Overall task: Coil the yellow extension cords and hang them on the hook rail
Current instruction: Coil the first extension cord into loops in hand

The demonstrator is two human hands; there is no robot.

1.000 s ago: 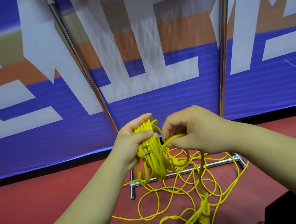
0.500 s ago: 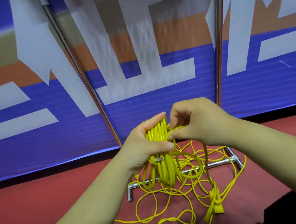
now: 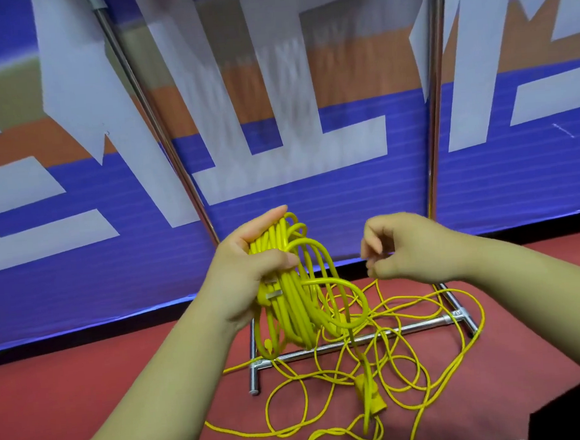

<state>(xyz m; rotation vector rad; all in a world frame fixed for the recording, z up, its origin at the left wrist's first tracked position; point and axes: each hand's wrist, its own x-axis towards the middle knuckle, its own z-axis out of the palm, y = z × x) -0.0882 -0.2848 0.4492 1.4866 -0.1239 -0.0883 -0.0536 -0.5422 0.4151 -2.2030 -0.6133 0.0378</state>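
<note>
L hand (image 3: 247,274) is clamped on the coil (image 3: 288,288): smooth, round yellow cord in long oval loops, thumb pressed across the front, plug prongs seen below the thumb. One wide loop (image 3: 342,305) hangs off the coil's R side. R hand (image 3: 410,249) is held apart from the coil, fingers curled, nothing gripped; 0.5 s ago it was pinching a loop at the coil top. Loose thin cord (image 3: 411,359) lies tangled on red floor (image 3: 87,388), over a chrome tube frame (image 3: 392,331), w/ a plug (image 3: 371,392) dangling.

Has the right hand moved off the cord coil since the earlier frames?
Yes. The right hand has drawn rightward off the coil, toward the right upright pole.
</note>
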